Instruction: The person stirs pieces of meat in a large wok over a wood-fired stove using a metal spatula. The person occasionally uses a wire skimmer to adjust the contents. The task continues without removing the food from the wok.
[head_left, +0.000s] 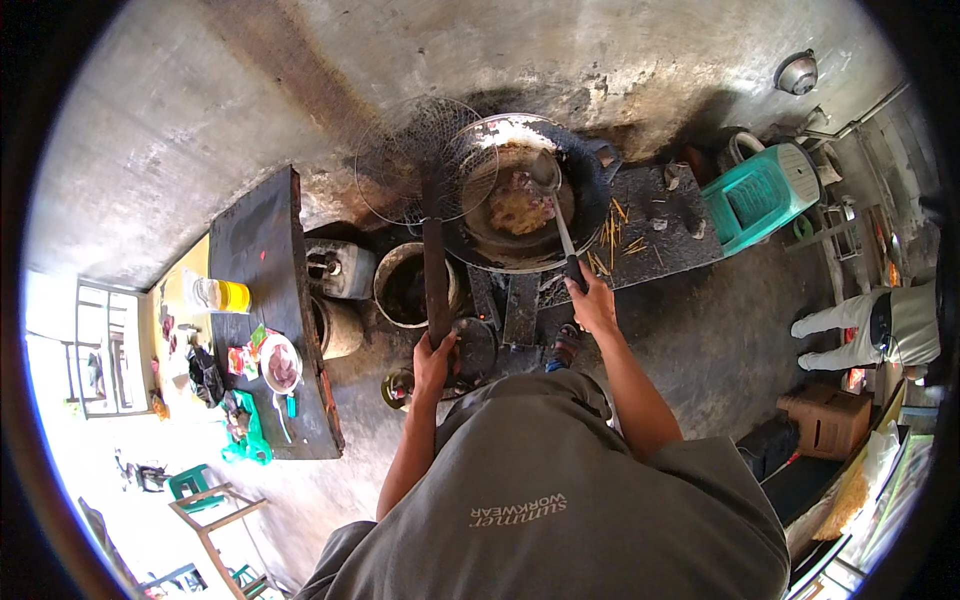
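Note:
My left hand (435, 365) grips the long dark handle of a round wire-mesh strainer (390, 161), which is held over the left rim of a large blackened wok (589, 191). Nothing can be made out in the mesh. My right hand (595, 302) is closed on the black handle of a metal ladle (561, 217), its bowl inside the wok. Browned, foamy-looking food (517, 206) lies in the middle of the wok, left of the ladle's bowl. The wok sits above a wood fire stove, with charred planks (522, 307) sticking out at its front.
A dark pot (384, 292), a jerrycan (352, 270) and a black table (255, 202) with a plate of raw-looking meat (281, 365) stand left. Sticks (615, 232) lie on the ledge right of the wok, beside a green plastic stool (757, 195). Another person (904, 322) is far right.

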